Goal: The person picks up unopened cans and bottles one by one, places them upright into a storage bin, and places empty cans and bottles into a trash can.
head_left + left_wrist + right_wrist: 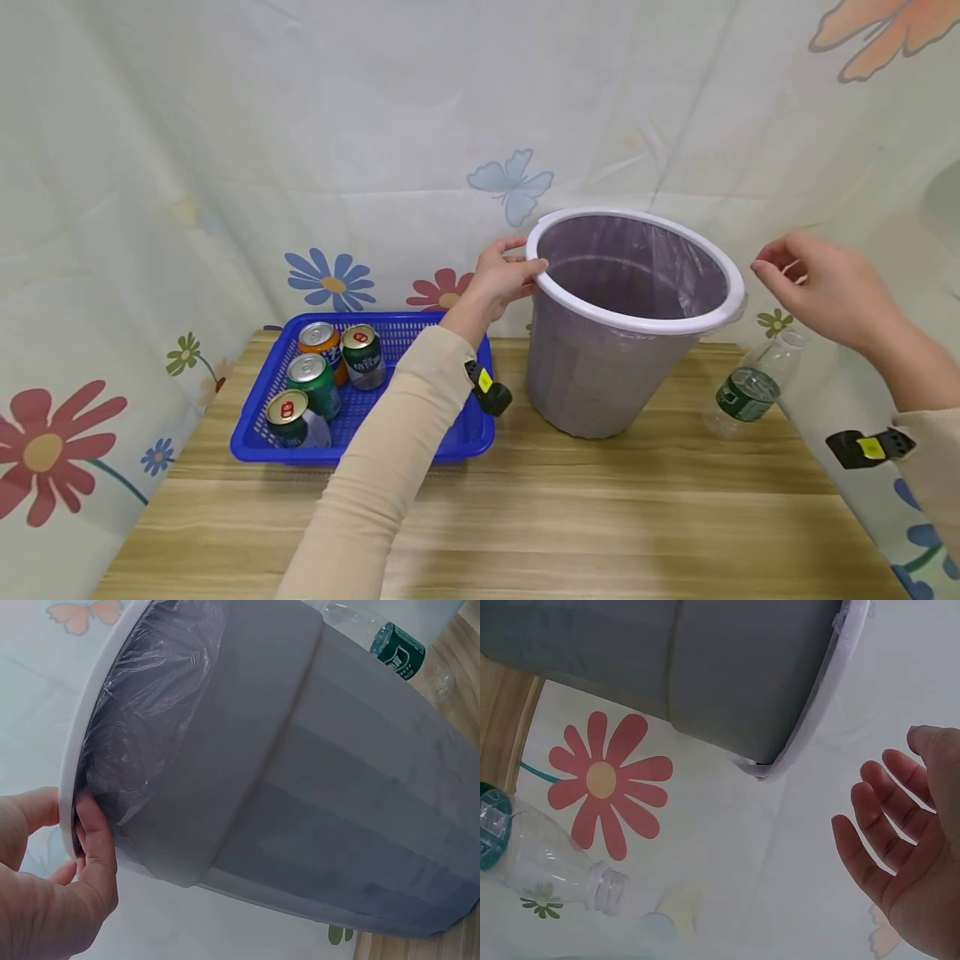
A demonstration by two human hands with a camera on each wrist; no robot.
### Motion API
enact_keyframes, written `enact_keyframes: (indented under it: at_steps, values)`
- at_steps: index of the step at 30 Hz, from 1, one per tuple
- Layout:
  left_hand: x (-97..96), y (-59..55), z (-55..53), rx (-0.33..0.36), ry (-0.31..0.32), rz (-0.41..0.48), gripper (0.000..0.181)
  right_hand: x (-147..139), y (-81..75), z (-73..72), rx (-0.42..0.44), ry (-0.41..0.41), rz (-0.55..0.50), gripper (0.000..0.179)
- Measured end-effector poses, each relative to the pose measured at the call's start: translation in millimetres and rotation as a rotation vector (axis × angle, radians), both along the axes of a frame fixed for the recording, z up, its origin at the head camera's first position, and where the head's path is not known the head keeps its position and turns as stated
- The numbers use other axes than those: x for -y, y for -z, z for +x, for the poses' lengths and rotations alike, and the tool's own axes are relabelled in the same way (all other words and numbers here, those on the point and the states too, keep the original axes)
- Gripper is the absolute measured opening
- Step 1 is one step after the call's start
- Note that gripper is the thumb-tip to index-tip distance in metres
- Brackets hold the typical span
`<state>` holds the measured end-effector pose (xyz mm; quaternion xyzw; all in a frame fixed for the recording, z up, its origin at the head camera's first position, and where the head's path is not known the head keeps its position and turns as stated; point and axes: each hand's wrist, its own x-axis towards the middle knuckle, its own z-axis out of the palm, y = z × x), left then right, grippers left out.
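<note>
A grey trash can (600,375) with a white rim ring (630,317) and a clear plastic liner (150,727) stands on the table, tilted a little. My left hand (504,279) grips the rim at its left side, thumb on one face and fingers curled under the other, as the left wrist view shows. Off the right side of the rim, my right hand (832,287) hovers in the air, touching nothing. Its fingers (877,832) are loosely bent in the right wrist view. Below it a clear plastic bottle (753,387) with a green label stands uncapped on the table.
A blue plastic basket (427,458) sits to the left, partly behind my left forearm. It holds several drink cans (315,383), one orange and the others green. A printed cloth (375,125) hangs behind and beside the wooden table (570,517).
</note>
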<state>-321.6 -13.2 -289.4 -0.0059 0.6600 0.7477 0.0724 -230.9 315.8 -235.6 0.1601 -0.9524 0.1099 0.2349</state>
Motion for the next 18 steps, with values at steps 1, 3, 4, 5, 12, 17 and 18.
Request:
enact_keyframes:
  at_steps: [1, 3, 4, 5, 12, 17, 18]
  values:
    - [0.1, -0.1, 0.0, 0.000, 0.001, 0.000, 0.050, -1.2, 1.9, 1.4, -0.008, 0.000, -0.004, 0.018]
    - [0.0, -0.3, 0.3, -0.001, 0.004, 0.001, 0.050, -4.2, 5.8, 4.2, -0.011, 0.008, -0.010, 0.018]
    - [0.0, -0.2, 0.2, -0.002, 0.005, 0.003, 0.050, -5.5, 7.5, 5.7, -0.010, 0.012, -0.013, 0.018]
    - [-0.2, -0.1, 0.1, -0.004, 0.006, 0.003, 0.049, -6.9, 9.3, 7.1, -0.009, 0.014, -0.015, 0.018]
    - [-0.4, 0.9, -0.4, -0.011, 0.008, 0.002, 0.049, -17.0, 26.6, 15.2, -0.003, 0.030, -0.057, 0.020]
    - [0.8, 1.2, 0.0, -0.013, 0.009, 0.003, 0.050, -22.5, 45.0, 18.0, -0.003, 0.049, -0.118, 0.018]
    - [1.1, 1.2, 0.1, -0.013, 0.010, 0.004, 0.050, -22.9, 48.8, 18.4, -0.010, 0.047, -0.126, 0.017]
